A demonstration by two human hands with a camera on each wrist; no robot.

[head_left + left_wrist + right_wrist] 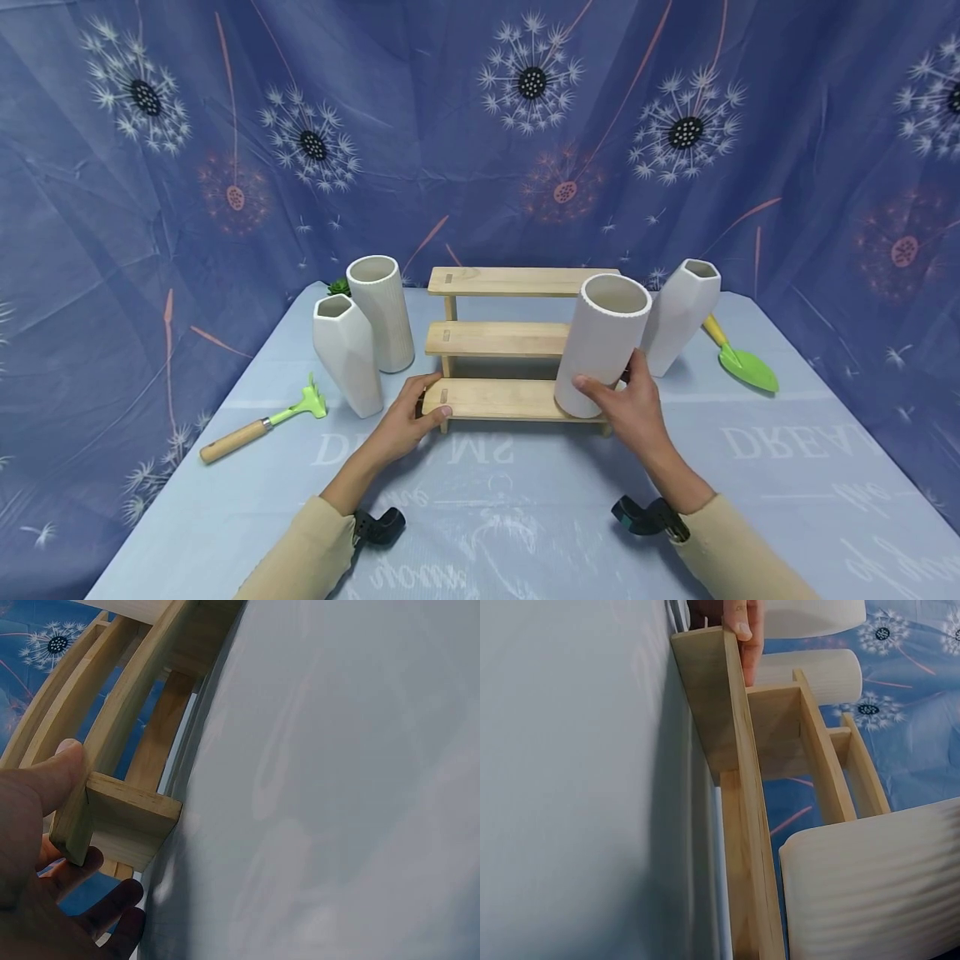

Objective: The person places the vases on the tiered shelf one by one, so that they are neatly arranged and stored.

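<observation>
A three-step wooden stand [498,338] stands mid-table. My left hand [408,417] grips the left end of its lowest step, and in the left wrist view the thumb [64,769] lies against the board with fingers around its end. My right hand [633,408] holds a white cylindrical vase [603,350] low down, thumb in front. The vase is upright over the right end of the lowest step; whether its base touches the board I cannot tell. Its ribbed side [877,885] shows in the right wrist view, where the right hand is out of sight.
Left of the stand are a white faceted vase [348,358], a ribbed vase [382,317], a green plant [340,287] and a small green rake [262,425]. On the right are another faceted vase [682,312] and a green trowel [746,367]. A blue patterned curtain [450,125] hangs behind.
</observation>
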